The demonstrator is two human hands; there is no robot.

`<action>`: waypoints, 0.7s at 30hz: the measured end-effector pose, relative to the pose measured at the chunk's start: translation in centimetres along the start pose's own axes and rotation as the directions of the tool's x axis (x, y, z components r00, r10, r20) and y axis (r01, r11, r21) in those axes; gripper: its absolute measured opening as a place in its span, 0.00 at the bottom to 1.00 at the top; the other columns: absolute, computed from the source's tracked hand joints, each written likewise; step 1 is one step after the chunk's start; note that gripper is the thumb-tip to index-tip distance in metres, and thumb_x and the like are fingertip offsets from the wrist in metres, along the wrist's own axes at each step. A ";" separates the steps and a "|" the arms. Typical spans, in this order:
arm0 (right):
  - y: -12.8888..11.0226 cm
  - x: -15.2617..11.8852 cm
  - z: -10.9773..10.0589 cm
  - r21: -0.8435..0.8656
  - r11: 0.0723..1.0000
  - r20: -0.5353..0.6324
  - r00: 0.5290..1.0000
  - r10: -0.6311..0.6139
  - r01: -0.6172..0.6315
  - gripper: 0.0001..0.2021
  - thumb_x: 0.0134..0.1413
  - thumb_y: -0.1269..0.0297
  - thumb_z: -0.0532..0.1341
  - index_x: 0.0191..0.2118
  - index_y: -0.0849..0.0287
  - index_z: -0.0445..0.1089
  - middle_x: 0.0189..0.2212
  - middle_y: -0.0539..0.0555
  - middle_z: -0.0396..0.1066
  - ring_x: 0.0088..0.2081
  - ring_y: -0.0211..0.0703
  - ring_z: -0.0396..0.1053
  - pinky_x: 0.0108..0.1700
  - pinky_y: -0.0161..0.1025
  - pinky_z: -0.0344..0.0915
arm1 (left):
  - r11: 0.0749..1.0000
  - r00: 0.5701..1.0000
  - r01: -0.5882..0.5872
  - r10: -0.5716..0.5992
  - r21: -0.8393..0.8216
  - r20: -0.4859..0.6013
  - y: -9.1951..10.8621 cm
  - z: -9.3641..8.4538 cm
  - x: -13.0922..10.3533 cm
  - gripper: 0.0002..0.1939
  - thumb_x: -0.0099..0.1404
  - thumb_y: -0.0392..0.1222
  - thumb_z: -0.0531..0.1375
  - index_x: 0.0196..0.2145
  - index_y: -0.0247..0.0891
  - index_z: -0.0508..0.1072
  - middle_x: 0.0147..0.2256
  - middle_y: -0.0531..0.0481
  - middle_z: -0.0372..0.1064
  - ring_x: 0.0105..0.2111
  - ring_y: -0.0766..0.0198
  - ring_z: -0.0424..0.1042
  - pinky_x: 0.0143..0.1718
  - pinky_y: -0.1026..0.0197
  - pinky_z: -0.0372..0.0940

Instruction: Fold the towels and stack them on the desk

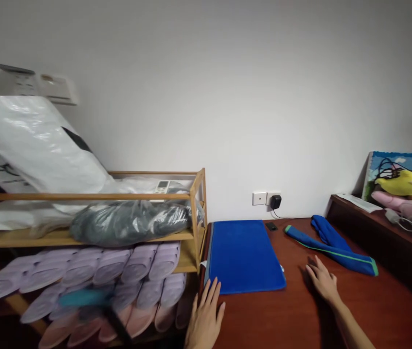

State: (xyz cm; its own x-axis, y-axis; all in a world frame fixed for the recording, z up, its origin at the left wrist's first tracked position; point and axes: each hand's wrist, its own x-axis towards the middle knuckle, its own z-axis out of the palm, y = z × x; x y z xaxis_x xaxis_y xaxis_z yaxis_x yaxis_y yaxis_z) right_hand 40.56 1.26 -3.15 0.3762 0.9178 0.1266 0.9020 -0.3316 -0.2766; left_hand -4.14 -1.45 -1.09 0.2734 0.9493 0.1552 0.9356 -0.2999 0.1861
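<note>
A flat blue cloth (244, 257), like a small towel, lies on the reddish-brown wooden tabletop (264, 320). My left hand (206, 317) is at its near left corner, fingers stretched and spread, with the fingertips at the cloth's edge. To the right lies a long blue cloth piece with green edging (337, 252), bent into a V shape. My right hand (322, 281) is just in front of it, above or on the bare wood, fingers apart and holding nothing. Whether it touches the tabletop I cannot tell.
Left of the table stands a wooden rack (169, 237) with lilac slippers (136, 264), plastic-wrapped bundles (129, 223) and a remote control (161, 187). A black plug adapter (275, 201) sits in the wall socket. A raised ledge (384, 228) on the right bears a yellow plush toy (411, 183).
</note>
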 end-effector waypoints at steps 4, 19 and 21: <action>1.0 3.0 -0.4 -0.060 0.998 -0.035 0.999 0.013 -0.015 0.29 0.56 0.45 0.41 0.55 0.54 0.63 0.67 0.56 0.39 0.66 0.47 0.36 0.60 0.61 0.43 | 1.000 1.000 -0.006 0.006 -0.008 -0.020 -0.4 0.5 0.5 0.27 0.68 0.48 0.42 0.63 0.47 0.44 0.64 0.57 0.42 0.64 0.58 0.43 0.60 0.46 0.49; 4.4 6.0 -1.9 -0.255 0.967 -0.052 0.999 0.009 -0.022 0.22 0.51 0.49 0.50 0.45 0.50 0.73 0.58 0.66 0.57 0.64 0.60 0.43 0.53 0.67 0.47 | 0.997 0.994 0.033 -0.024 -0.077 0.108 -0.8 0.4 0.6 0.29 0.65 0.43 0.45 0.63 0.48 0.44 0.64 0.57 0.38 0.64 0.56 0.42 0.60 0.45 0.49; 4.7 5.6 -2.1 -0.263 0.965 -0.068 0.997 -0.031 0.012 0.21 0.51 0.49 0.50 0.43 0.50 0.74 0.53 0.67 0.62 0.61 0.61 0.48 0.53 0.66 0.48 | 0.996 0.994 0.025 -0.016 -0.084 0.107 -1.0 0.5 0.7 0.29 0.65 0.43 0.46 0.63 0.48 0.45 0.64 0.56 0.38 0.64 0.55 0.42 0.60 0.44 0.49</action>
State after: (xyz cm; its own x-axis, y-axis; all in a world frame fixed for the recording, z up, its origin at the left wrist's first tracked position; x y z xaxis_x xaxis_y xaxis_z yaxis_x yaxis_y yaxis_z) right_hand 47.32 4.37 -1.70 0.3616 0.9106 0.2001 0.9304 -0.3663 -0.0145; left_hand -4.74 -0.47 -1.67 0.2808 0.9586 0.0475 0.9202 -0.2829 0.2704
